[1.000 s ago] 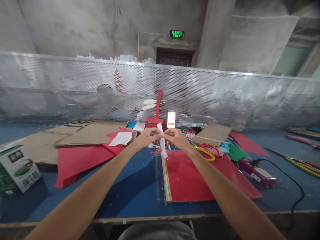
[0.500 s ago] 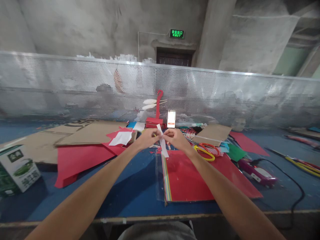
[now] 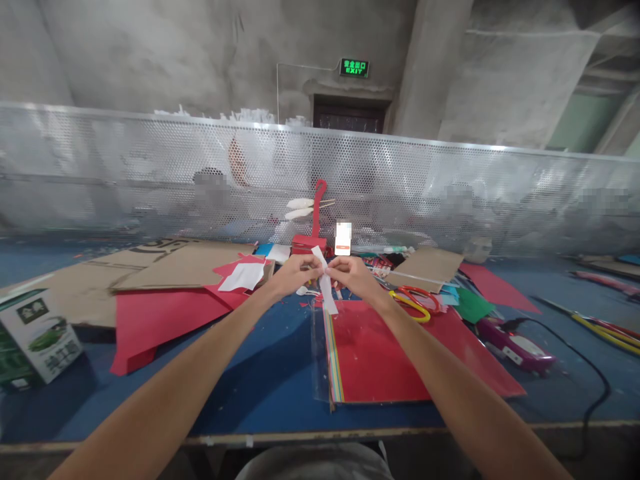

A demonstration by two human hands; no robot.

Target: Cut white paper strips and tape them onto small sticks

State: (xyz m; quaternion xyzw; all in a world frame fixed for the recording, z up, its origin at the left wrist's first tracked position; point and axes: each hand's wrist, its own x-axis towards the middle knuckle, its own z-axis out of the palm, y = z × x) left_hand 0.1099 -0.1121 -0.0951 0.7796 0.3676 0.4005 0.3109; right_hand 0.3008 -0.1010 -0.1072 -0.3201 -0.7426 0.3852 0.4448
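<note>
A narrow white paper strip (image 3: pixel 327 295) is pinched between my two hands near its middle, its ends sticking out above and below the fingers. My left hand (image 3: pixel 301 272) is closed on the strip's left edge, and my right hand (image 3: pixel 349 272) grips it from the right, fingertips close together. Below the strip lies a stack of coloured paper with a red sheet (image 3: pixel 385 353) on top, in a clear sleeve. Yellow-and-red-handled scissors (image 3: pixel 413 303) rest on the stack beside my right forearm.
Cardboard (image 3: pixel 185 267) and red paper (image 3: pixel 165 323) cover the left side, near a milk carton (image 3: pixel 43 340). A lit phone (image 3: pixel 343 239) stands at the back by a red paper construction (image 3: pixel 309 244). Rightward are a purple corded device (image 3: pixel 517 345) and more scissors (image 3: pixel 600 327).
Both hands stay in nearly the same place with the white paper strip. My left fingers have shifted slightly on it; everything else lies as before.
</note>
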